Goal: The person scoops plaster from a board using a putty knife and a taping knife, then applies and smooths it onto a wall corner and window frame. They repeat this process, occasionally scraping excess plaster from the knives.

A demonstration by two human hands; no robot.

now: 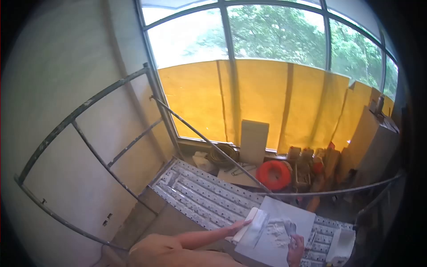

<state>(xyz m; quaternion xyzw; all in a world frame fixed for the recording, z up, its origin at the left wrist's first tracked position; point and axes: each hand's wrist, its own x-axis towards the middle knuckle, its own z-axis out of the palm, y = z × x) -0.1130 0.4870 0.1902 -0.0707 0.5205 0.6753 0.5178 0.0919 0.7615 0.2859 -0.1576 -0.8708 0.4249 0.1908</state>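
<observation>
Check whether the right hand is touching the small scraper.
Touching: the head view shows the right hand closed on the small scraper, its blade jutting out.

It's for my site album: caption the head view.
Right hand with scraper, left hand with broad flat tool, over white paste on board.

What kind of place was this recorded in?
Most likely a room under construction or renovation. A scaffold frame with perforated metal planks stands inside, yellow sheeting covers the lower windows, and white paste, probably plaster or filler, lies on a board.
</observation>
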